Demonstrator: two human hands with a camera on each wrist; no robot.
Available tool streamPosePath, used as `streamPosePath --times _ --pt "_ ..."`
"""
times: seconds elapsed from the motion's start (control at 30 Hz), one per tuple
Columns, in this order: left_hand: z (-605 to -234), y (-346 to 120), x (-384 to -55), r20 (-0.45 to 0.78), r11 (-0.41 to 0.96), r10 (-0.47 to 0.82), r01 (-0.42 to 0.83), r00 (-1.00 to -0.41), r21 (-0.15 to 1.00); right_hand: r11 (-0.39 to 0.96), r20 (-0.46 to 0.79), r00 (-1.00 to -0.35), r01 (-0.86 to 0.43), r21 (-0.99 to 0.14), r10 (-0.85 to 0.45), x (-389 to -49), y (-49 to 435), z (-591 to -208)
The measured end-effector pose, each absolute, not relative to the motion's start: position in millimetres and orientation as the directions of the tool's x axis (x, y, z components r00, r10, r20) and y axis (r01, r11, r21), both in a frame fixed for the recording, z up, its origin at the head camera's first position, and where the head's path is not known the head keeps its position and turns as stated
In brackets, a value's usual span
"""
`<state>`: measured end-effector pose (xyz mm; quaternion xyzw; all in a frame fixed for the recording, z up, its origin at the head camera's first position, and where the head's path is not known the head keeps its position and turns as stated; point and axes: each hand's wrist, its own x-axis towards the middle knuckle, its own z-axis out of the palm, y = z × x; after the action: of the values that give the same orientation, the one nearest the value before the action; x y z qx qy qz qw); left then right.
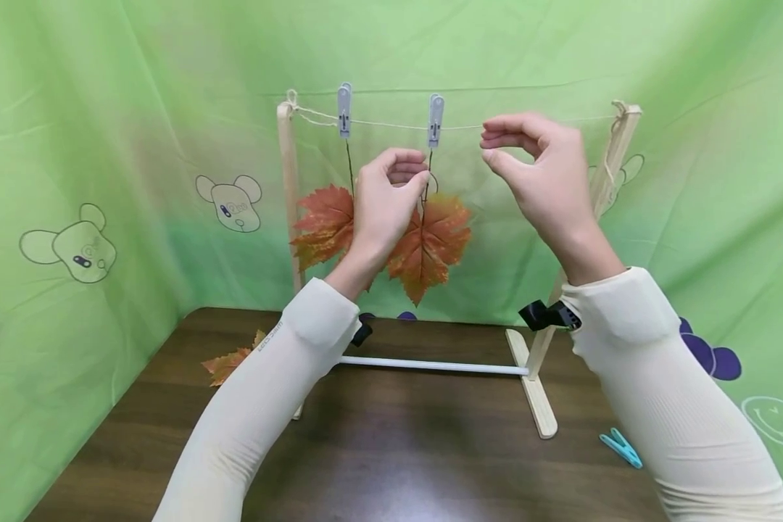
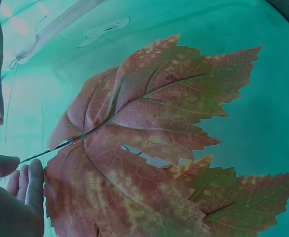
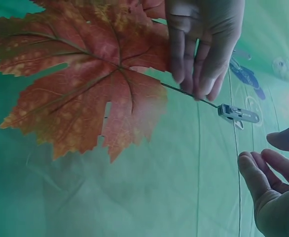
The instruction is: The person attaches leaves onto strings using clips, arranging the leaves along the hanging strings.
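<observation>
In the head view my left hand point(image 1: 388, 196) pinches the thin stem of an orange-red artificial maple leaf point(image 1: 427, 246), just below the grey clothespin point(image 1: 435, 119) that clips it to a string. The left wrist view shows this leaf point(image 2: 120, 163) large, its stem running to the thumb and fingertips. To the right, my right hand point(image 1: 548, 170) is raised by the string, thumb and fingers apart with nothing between them. A second maple leaf point(image 1: 322, 225), partly behind my left hand, hangs from another grey clothespin point(image 1: 344, 109).
The string point(image 1: 460, 128) spans two wooden posts point(image 1: 287, 159) joined low down by a white rod point(image 1: 431, 365). On the brown table point(image 1: 391, 449) lie a turquoise clothespin point(image 1: 621, 448) at right and another leaf point(image 1: 225, 366) at left, partly hidden by my sleeve. Green cloth hangs behind.
</observation>
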<state>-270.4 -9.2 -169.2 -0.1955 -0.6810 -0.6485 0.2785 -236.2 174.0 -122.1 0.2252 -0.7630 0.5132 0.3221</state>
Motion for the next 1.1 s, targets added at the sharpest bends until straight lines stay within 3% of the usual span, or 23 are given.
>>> streamPosePath --times 0.4,1.1 --pt "-181.5 -24.6 -248.7 0.679 0.174 -0.028 0.665 -0.734 0.726 0.431 0.709 -0.704 -0.650 -0.626 -0.033 -221.0 187.2 -144.8" --pt "-221.6 -61.5 -233.8 0.682 0.240 -0.020 0.659 -0.731 0.713 0.474 0.698 -0.714 -0.630 -0.615 -0.043 -208.7 217.7 -196.2"
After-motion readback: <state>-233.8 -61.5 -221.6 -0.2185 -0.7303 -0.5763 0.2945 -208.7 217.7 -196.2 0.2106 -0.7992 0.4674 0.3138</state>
